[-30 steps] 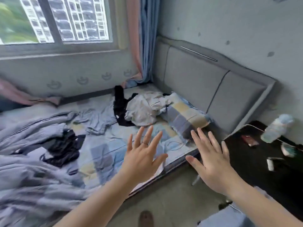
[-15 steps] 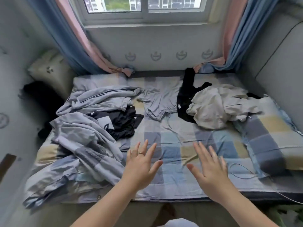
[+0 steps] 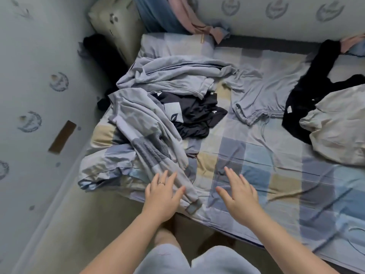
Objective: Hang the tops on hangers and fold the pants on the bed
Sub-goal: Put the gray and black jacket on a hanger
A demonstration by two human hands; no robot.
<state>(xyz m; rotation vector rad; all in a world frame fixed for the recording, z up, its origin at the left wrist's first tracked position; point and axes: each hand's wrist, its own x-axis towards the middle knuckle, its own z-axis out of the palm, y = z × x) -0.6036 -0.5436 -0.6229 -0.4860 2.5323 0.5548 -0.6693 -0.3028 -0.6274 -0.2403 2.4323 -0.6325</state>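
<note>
- Six pieces of clothing lie on the bed, as far as I can count; the folds hide where some of them end.
- Left heap, three pieces: a striped grey top, a pale grey garment that reaches the near edge, and between them a black garment with a white print, partly covered.
- In the middle, one pair of grey drawstring pants lies just beside the striped top.
- At the right, a second black garment lies partly under a cream garment, which the picture border cuts off.
- The left hand, with one ring, has straight, spread fingers at the hem of the pale grey garment; I cannot tell if it touches.
- The right hand is flat and spread too, holding nothing, over a bare part of the bed.
- The bare part runs between the left heap and the right pair. The near edge passes under both wrists.
</note>
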